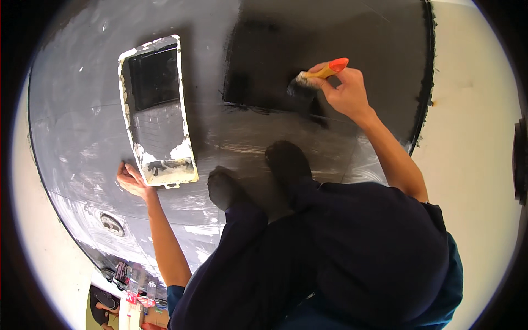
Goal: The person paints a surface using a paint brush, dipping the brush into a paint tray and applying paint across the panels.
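Note:
My right hand [348, 91] grips a paintbrush [316, 73] by its yellow, orange-tipped handle. The dark, paint-covered bristles touch a patch of glossy black paint [258, 66] on the grey floor. To the left, a long white-rimmed paint tray [186, 124] lies on the floor, its deep far end dark with black paint and its near end crusted with white. Beside the tray's near left corner, my left hand [132, 180] rests on the floor with fingers stretched out. Part of its thumb side is hard to make out against the tray.
My feet in dark socks [286, 159] are on the floor between tray and brush. Pale walls [467, 99] border the floor right and left. A round floor drain [113, 224] lies at the lower left. Beyond it are assorted items [135, 291] and another person [103, 308].

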The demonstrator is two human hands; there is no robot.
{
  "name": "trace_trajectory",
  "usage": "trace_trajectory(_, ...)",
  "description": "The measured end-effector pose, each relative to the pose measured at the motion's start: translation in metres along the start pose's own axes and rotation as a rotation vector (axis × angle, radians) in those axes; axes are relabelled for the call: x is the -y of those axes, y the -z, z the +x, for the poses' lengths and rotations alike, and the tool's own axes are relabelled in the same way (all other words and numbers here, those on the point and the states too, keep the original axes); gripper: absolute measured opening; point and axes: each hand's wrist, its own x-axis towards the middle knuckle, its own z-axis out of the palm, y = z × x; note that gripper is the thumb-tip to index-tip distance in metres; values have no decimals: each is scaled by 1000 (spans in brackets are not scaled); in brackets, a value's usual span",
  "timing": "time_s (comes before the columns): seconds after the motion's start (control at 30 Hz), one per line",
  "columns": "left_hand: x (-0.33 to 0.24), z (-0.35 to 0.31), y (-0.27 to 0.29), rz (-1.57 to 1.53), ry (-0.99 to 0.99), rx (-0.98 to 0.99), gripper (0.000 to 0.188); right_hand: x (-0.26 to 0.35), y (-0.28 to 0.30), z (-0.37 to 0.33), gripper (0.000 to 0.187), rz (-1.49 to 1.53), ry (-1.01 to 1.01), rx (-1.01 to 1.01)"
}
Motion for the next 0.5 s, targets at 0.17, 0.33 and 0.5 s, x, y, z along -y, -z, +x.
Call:
trace_trajectory(0.17, 5, -3, 2, -12, -12, -3, 43, 22, 5, -16, 18, 127, 4, 117)
trace_trajectory(0.33, -5, -1, 0, 9, -45, -1, 45, -22, 2, 20, 16, -18, 81, -59)
trace_trajectory(0.5, -4, -5, 1, -44, -36, 1, 49, -18, 17, 87, 11, -52, 64, -360)
